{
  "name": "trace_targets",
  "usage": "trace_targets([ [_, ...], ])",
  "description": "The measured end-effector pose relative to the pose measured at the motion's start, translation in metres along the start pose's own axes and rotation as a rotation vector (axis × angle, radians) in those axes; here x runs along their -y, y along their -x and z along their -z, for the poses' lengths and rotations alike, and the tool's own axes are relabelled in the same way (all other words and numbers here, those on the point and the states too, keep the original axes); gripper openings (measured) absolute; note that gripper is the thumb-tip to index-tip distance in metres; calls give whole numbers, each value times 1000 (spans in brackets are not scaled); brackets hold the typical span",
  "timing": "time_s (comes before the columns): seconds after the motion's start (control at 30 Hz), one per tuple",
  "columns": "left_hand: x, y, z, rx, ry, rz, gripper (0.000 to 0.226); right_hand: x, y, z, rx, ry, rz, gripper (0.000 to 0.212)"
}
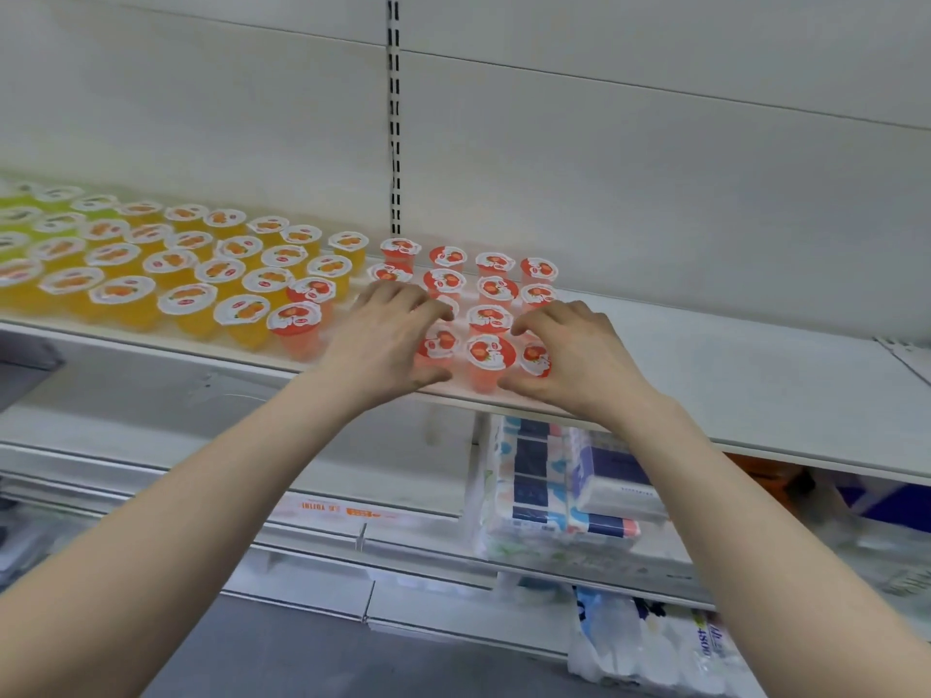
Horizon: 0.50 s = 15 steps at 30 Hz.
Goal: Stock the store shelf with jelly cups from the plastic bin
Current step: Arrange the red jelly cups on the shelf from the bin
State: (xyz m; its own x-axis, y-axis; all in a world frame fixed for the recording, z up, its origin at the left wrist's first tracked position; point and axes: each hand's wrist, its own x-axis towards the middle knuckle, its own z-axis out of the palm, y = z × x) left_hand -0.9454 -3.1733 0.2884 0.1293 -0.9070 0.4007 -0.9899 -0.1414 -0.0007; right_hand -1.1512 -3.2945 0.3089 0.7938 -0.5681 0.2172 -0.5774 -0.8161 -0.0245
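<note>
Red cups [491, 352] stand in rows on the shelf [730, 365], to the right of the orange cups [184, 299]. My left hand [395, 340] and right hand [574, 355] curl around the front red ones from both sides, with thumbs at the shelf edge and fingers over the lids. I think I am setting this batch in line. Next I should let go gently, tipping none, then reach for the bin, which is not in view.
</note>
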Motion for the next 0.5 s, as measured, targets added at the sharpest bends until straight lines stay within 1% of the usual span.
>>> trace_targets([
  [0.07,8,6,1,37,-31,25,63,10,-6,-2,-8,9,30,60],
  [0.13,11,9,-1,52,-34,30,58,20,-12,-8,10,21,40,56],
  [0.23,10,9,-6,11,-25,20,49,27,-15,-16,32,39,32,46],
  [0.3,11,8,-12,-12,-2,17,45,27,-16,-17,36,25,12,42],
  [0.4,14,7,-14,-30,42,13,40,29,-17,-15,54,29,-7,43],
  [0.5,22,6,-11,-33,42,-17,38,35,-17,-10,58,37,-18,50],
])
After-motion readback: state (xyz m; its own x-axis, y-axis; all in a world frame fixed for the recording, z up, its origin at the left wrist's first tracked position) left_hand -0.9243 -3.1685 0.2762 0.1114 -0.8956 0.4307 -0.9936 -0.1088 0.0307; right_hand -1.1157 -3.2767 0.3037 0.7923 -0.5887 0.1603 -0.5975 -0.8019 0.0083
